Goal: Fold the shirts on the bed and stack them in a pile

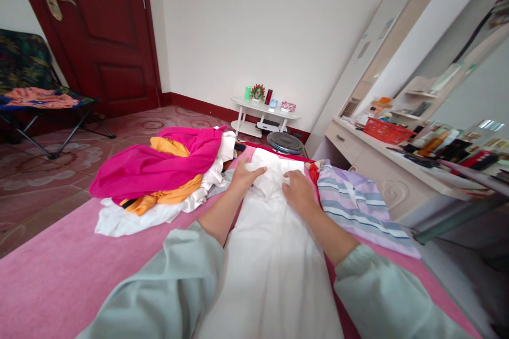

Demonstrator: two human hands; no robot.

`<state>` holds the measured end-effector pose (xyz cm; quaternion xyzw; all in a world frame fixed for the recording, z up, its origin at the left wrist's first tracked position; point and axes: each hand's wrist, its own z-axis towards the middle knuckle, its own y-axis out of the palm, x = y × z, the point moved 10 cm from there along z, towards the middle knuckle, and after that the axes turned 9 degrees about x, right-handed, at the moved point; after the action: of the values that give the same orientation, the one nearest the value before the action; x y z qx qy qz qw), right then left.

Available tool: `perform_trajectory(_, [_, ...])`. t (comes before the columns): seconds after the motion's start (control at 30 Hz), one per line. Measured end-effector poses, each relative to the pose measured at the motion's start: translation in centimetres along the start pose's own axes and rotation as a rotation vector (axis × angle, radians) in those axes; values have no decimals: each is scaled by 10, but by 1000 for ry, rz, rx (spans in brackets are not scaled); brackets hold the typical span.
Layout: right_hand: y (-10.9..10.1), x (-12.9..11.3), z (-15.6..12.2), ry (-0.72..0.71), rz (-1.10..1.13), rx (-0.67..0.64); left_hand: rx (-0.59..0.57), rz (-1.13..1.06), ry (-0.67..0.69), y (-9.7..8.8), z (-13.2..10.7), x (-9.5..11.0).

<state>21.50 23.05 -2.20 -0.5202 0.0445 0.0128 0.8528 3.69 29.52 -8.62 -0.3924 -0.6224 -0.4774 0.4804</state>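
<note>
A long white garment (pixel 274 254) stretches away from me over the pink bed cover, its far end rumpled. My left hand (pixel 243 174) rests at the left edge of that far end, thumb reaching across the cloth and apart from the fingers. On the right side of the same part lies my right hand (pixel 299 189), its thumb and forefinger spread and bent over the fabric. Some fingertips of both hands are hidden. Right of the garment is a folded striped shirt (pixel 353 198) in lilac, grey and white.
To the left sits a heap of clothes with a magenta cloth (pixel 159 167) on top. The pink cover (pixel 59 275) spreads beneath everything. A dressing table (pixel 397 169) with a red basket (pixel 385 131) flanks the right. Beyond stand a small white table (pixel 246 103) and a folding chair (pixel 35 98).
</note>
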Motion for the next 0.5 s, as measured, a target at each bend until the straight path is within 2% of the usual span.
perform_trajectory(0.1, [-28, -21, -27, -46, 46, 118, -128, 126, -10, 7, -5, -2])
perform_trajectory(0.17, [-32, -32, -47, -86, 81, 113, -166, 110, -47, 10, -8, -3])
perform_trajectory(0.3, [-27, -45, -73, -155, 178, 61, -131, 3, -92, 10, -6, -3])
perform_trajectory(0.43, [-34, -40, -76, -118, 264, 148, -72, -53, -67, 9, -1, -3])
perform_trajectory(0.5, [-28, -41, -76, -130, 276, 118, -52, -41, -32, 8, 0, -2])
